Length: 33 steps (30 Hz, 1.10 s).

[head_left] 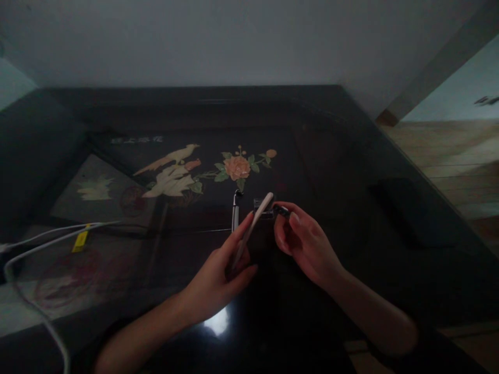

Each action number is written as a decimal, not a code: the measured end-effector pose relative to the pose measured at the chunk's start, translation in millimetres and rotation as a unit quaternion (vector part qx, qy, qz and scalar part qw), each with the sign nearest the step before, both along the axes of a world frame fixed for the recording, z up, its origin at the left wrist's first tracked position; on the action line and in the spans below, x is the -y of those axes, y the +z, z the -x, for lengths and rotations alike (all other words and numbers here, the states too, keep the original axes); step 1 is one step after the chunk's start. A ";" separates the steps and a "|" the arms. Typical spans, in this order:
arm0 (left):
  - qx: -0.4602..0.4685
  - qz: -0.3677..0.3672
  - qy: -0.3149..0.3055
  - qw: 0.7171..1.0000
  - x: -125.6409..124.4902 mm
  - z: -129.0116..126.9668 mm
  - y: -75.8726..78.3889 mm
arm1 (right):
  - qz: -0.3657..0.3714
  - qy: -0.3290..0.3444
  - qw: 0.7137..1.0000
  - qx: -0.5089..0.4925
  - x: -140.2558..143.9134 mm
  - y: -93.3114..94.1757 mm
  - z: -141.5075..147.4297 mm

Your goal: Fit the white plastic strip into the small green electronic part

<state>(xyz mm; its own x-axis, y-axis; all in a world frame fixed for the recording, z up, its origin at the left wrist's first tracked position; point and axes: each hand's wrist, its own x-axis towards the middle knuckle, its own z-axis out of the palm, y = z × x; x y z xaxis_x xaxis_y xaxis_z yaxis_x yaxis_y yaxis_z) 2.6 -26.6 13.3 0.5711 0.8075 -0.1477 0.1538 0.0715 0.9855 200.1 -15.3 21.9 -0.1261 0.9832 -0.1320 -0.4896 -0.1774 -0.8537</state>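
Observation:
My left hand (224, 278) is closed around a slim, pale object (262, 212) that looks rod-like or like a thin plate seen edge-on; its kind I cannot make out. It slants up and away from the fingers. A small dark piece with a light spot (284, 210) is pinched between the thumb and fingers of my right hand (306, 236). Just beyond the hands, partly behind the pale object, is a small clear, box-like item (258, 203). A slender white tool with a bent dark tip (235, 210) lies left of it, its near end hidden by my left hand.
The glossy black table (335, 291) has an inlaid bird and flower picture (237, 169). White cables (29, 304), one with a yellow tag (81, 239), run along the left. A dark flat object (405, 213) lies at right. A wall (187, 47) stands behind the table.

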 end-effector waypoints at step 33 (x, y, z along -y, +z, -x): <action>-0.027 0.020 -0.004 0.999 0.8 -3.1 -1.8 | 0.010 -0.024 0.999 0.037 -1.4 3.3 -2.4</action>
<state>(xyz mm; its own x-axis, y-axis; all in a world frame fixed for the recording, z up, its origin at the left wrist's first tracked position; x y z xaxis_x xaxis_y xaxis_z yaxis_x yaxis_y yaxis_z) 5.7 -27.4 11.5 0.5678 0.7959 -0.2102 0.2080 0.1084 0.9721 202.6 -13.9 25.2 -0.0678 0.9850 -0.1585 -0.4330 -0.1721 -0.8848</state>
